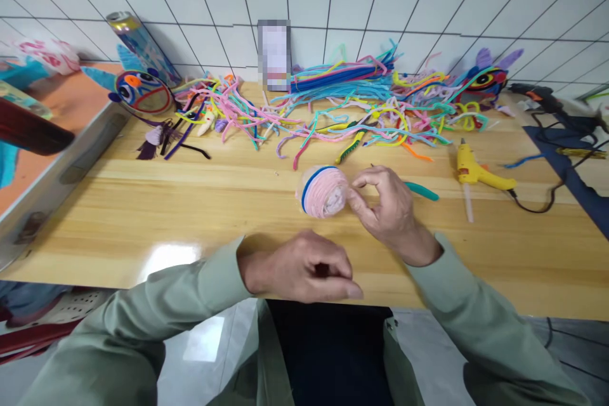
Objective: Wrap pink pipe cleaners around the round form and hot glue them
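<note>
A ball wound with pink fuzzy strand [326,193] sits on the wooden table, with a blue band around it and a paler patch at its right end. At that right side, the thumb and forefinger of my right hand [387,206] are drawn together against the ball's edge. A teal handle [422,191] sticks out behind this hand; the rest of that tool is mostly hidden. My left hand [307,266] is loosely curled by the table's front edge, thumb stretched along the fingers, with nothing visible in it.
Tangled pipe cleaners [238,111] and a bundled stack [342,79] line the wall. A yellow glue gun [478,171] lies right, with yellow-green-handled pliers [351,146] mid-table. Two decorated fish-like faces [145,92] flank the pile. A phone [275,54], can [143,44] and box [61,168] stand around.
</note>
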The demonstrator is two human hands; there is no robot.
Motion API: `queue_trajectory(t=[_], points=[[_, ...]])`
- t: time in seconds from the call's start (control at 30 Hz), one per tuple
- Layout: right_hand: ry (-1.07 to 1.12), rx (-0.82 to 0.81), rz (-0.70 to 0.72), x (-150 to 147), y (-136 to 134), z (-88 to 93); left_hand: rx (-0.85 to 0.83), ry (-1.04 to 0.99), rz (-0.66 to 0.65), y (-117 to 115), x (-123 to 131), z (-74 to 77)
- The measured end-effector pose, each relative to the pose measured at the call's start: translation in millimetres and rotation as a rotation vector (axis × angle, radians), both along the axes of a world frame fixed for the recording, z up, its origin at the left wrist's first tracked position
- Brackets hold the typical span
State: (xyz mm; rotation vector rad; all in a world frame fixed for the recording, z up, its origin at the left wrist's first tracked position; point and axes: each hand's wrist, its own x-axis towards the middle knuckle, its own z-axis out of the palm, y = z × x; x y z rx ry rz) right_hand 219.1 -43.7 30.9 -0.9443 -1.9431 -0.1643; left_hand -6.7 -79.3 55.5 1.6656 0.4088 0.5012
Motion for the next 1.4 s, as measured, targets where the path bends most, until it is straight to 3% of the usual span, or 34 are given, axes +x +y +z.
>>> queue_trajectory(t=[0.07, 0.17, 0.23, 0.27, 0.37, 0.47, 0.6, 0.73, 0.9, 1.03, 1.4], points=[[0.006, -0.005, 0.013, 0, 1, -1.6, 0.334, -0.016, 0.134, 0, -12, 4.2], [-0.002, -0.012, 0.036, 0, 0, -2.8, 0.706, -0.075, 0.486, 14, -30, -3.6], [-0.029, -0.024, 0.062, 0, -1, -3.9, 0.796, -0.123, 0.767, 29, -36, -17.7], [-0.041, -0.035, 0.078, 0, -2, -4.5, 0.766, -0.106, 0.829, 37, -38, -26.0], [-0.06, -0.081, 0.114, -1, -4, -6.4, 0.508, 0.002, 0.773, 53, -36, -47.8], [-0.053, -0.126, 0.123, -1, -5, -8.2, 0.358, 0.014, 0.663, 58, -33, -56.7], [-0.058, -0.151, 0.109, -2, -3, -10.0, 0.362, -0.026, 0.579, 55, -30, -54.8], [-0.087, -0.167, 0.106, -3, -2, -10.9, 0.377, -0.057, 0.586, 55, -19, -53.1], [-0.083, -0.167, 0.094, -4, -2, -11.3, 0.213, -0.078, 0.628, 58, -5, -53.5], [-0.097, -0.186, 0.119, -4, -2, -10.6, 0.113, -0.13, 0.61, 59, -6, -53.3], [-0.189, -0.189, 0.134, -12, -9, -5.0, 0.131, -0.132, 0.608, 56, -9, -50.1]])
